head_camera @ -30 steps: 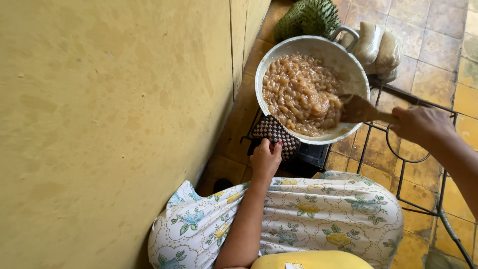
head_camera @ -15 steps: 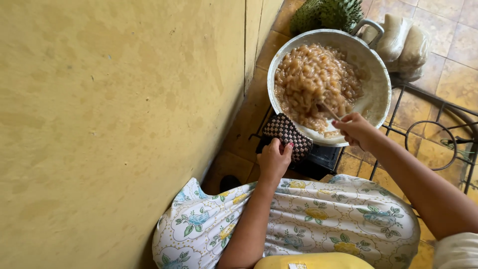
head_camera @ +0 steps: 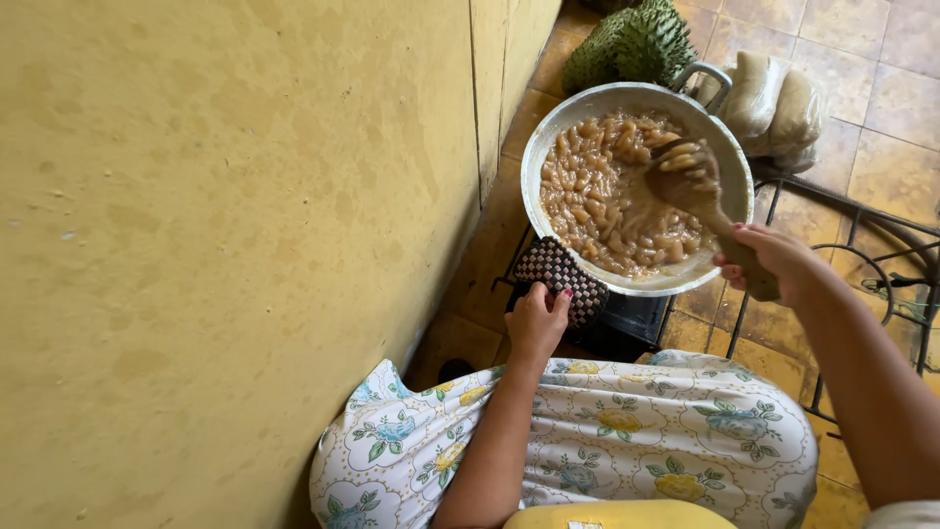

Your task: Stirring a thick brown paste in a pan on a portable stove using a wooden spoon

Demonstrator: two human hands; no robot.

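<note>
Spoon: wooden spoon (head_camera: 697,191), blade coated, raised over the brown chunky mixture (head_camera: 607,201) inside the metal pot (head_camera: 537,162).
Right hand (head_camera: 774,264): clenched around the spoon's handle, just outside the pot's rim.
Left hand (head_camera: 537,318): gripping a checkered potholder (head_camera: 558,274) against the pot's near edge.
Beyond the pot: spiky green fruit (head_camera: 636,44); filled plastic bags (head_camera: 774,108).
Left of the grip: yellow wall (head_camera: 225,245).

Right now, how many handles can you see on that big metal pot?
1: a loop handle on the far rim of the pot, beside the spiky green fruit. A near-side handle may be hidden under the checked cloth.
</note>
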